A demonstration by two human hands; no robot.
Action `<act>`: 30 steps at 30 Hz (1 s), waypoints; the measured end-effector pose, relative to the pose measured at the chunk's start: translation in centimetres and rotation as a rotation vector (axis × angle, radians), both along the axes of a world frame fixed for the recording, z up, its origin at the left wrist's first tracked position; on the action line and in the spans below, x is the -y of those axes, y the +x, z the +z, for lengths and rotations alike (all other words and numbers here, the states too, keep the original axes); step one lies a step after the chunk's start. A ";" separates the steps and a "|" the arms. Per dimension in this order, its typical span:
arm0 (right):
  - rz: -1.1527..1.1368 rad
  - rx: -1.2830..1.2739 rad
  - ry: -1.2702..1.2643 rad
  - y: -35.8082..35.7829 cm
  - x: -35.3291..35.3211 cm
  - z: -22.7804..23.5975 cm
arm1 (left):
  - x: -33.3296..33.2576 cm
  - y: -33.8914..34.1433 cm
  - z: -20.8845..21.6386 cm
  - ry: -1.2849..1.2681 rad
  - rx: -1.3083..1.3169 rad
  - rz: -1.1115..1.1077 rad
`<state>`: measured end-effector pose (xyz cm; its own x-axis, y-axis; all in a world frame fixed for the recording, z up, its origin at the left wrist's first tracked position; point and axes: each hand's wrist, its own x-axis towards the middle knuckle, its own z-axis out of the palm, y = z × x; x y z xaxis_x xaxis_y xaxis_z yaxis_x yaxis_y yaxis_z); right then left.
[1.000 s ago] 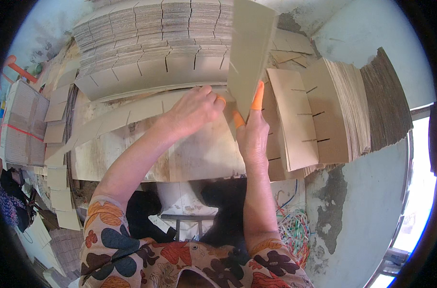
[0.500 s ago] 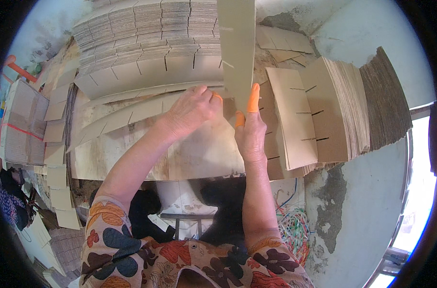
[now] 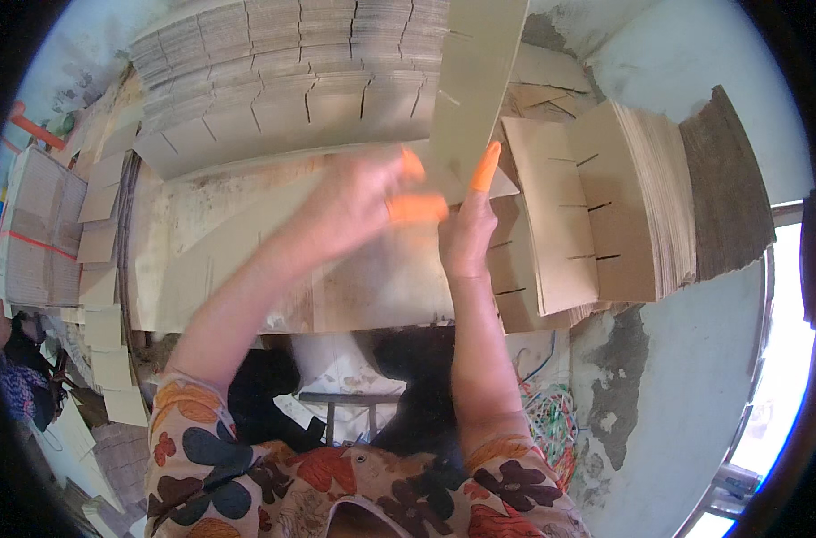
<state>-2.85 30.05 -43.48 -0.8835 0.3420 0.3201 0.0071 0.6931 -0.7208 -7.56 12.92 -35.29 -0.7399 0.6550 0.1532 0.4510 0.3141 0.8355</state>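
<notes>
A long, slitted cardboard strip stands almost upright in my right hand, its lower part gripped between thumb and fingers. Orange finger cots cover fingertips on both hands. Close by on the left, my left hand is smeared by motion, so its grip cannot be made out. Under that forearm another pale cardboard strip shows blurred across the wooden table. Right of my right hand, slitted cardboard pieces lean against a thick fanned row of cardboard.
High stacks of slitted cardboard line the table's far side. At the left stand a white carton with a red strap and a column of overlapping cardboard pieces. Tangled coloured straps lie below at right, beside a stool.
The upright strip has shifted right and tilts slightly rightward. My left hand has moved quickly and lower, its fingers now blurred. The strips along the far stack's front have moved nearer.
</notes>
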 end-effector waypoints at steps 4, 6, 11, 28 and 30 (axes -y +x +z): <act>0.028 -0.049 0.052 -0.5 0.5 -0.5 | 2.3 -9.1 -5.6 -0.351 -0.435 0.077; 0.025 -0.020 0.015 -0.4 0.7 0.2 | 2.2 -10.2 -6.4 -0.490 -0.485 0.003; -0.014 -0.025 -0.002 -0.4 1.0 0.0 | 0.1 -9.9 -5.5 -0.723 -0.426 -0.172; -0.062 0.019 0.028 4.7 2.7 0.9 | -1.5 -11.8 -9.7 -0.553 -0.520 0.141; -0.044 0.064 0.054 4.7 2.6 0.8 | -1.5 -11.6 -9.9 -0.538 -0.566 0.116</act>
<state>1.87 27.46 -42.66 -0.8873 0.3644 0.2826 0.0833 0.7293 -0.6791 -19.12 14.40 -45.21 -0.7121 0.6697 0.2109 0.7021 0.6808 0.2086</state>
